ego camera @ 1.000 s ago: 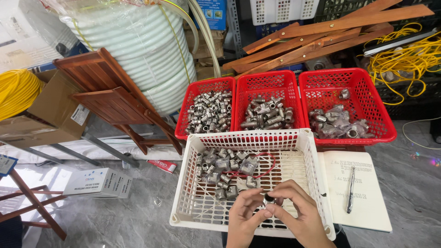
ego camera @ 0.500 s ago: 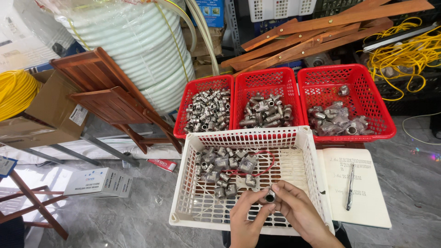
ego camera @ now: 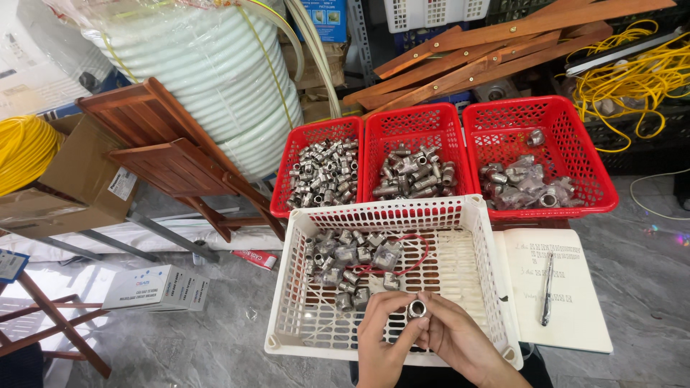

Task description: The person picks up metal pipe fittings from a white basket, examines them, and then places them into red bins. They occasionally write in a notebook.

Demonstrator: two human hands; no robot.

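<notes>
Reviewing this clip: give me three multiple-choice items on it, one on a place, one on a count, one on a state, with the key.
1. Where does the pen lie?
A. on the open notebook
B. in the white basket
C. on a cardboard box

2. How many red baskets stand behind the white basket?
A. two
B. three
C. four

3. How is the small metal fitting held?
A. lying loose in a red basket
B. pinched by one hand alone
C. between the fingertips of the left hand and right hand

Key: 1 A, the pen rests across the notebook page; 2 B, three red baskets stand side by side; 3 C, both hands meet at the fitting above the white basket.
</notes>
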